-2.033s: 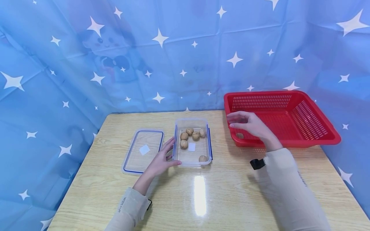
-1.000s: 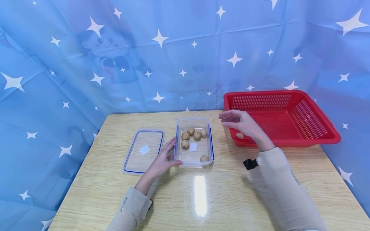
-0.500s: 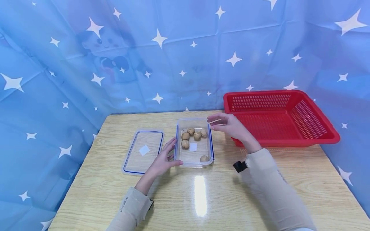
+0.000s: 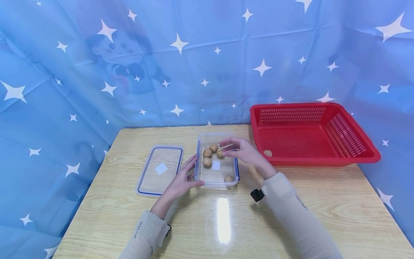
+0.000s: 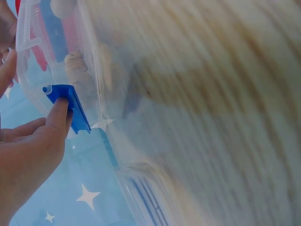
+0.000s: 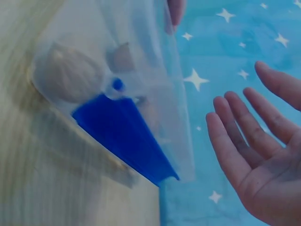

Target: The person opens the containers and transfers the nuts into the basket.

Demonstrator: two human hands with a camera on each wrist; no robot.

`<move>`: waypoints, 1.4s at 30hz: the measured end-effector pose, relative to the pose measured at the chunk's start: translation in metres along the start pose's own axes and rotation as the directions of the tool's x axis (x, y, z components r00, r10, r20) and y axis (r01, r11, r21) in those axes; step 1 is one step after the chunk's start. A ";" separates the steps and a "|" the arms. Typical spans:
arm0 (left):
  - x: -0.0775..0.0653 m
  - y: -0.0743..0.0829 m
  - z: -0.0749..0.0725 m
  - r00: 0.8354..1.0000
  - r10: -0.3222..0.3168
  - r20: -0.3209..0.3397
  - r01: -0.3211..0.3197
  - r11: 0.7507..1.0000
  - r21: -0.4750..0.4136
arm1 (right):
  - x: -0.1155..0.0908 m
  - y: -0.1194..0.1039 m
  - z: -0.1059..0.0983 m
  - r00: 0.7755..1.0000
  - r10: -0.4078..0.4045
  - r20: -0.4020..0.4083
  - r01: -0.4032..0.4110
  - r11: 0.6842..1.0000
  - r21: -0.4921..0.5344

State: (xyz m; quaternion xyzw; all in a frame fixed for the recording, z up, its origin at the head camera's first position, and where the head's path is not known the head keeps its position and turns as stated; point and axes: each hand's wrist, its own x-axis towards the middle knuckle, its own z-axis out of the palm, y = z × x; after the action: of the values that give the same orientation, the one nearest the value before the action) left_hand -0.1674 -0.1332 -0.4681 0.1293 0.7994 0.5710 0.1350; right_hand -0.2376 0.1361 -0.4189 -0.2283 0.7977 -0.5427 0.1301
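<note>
A clear plastic box point(image 4: 200, 181) with blue latches stands on the table, holding several walnuts point(image 4: 207, 162). My left hand point(image 4: 181, 180) rests against its left side, thumb at the near corner. In the left wrist view a finger touches a blue latch point(image 5: 70, 106), and the fingers look fairly straight. Over the box's right part hovers my right hand point(image 4: 242, 151), partly covering the walnuts there. Its fingers are spread with nothing between them, as the right wrist view shows. One walnut point(image 4: 267, 153) lies in the red basket point(image 4: 317, 160), near the front left corner.
Left of the box lies a clear lid point(image 4: 160, 169) with a blue seal. The wooden table point(image 4: 181, 226) meets a blue star-printed curtain point(image 4: 207, 64) at the back and sides. The basket stands at the back right.
My right hand has moved left from the red basket to over the box, uncovering the walnut in the basket. The box shifted slightly right early on; my left hand stays at its side.
</note>
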 end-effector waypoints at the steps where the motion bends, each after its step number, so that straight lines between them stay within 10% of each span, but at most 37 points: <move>1: 0.000 0.000 0.000 1.000 0.001 0.001 -0.001 1.000 -0.001 | 0.000 0.001 0.003 1.000 -0.004 0.003 0.004 1.000 -0.001; 16: 0.000 -0.001 -0.001 1.000 0.006 0.010 -0.006 1.000 -0.003 | 0.014 0.014 0.043 0.999 0.009 0.035 -0.007 0.998 -0.058; 30: -0.001 -0.003 0.000 1.000 0.009 0.018 -0.009 1.000 0.007 | 0.022 0.013 0.071 0.968 0.247 0.049 -0.234 0.954 -0.185; 42: 0.000 -0.002 -0.001 1.000 0.017 0.019 -0.017 1.000 0.013 | 0.025 0.021 0.083 0.980 0.192 0.050 -0.176 0.956 -0.235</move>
State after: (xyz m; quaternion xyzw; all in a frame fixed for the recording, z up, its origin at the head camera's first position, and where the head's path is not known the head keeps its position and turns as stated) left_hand -0.1677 -0.1345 -0.4697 0.1421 0.8006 0.5657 0.1368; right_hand -0.2261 0.0626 -0.4690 -0.1859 0.8676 -0.4241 0.1815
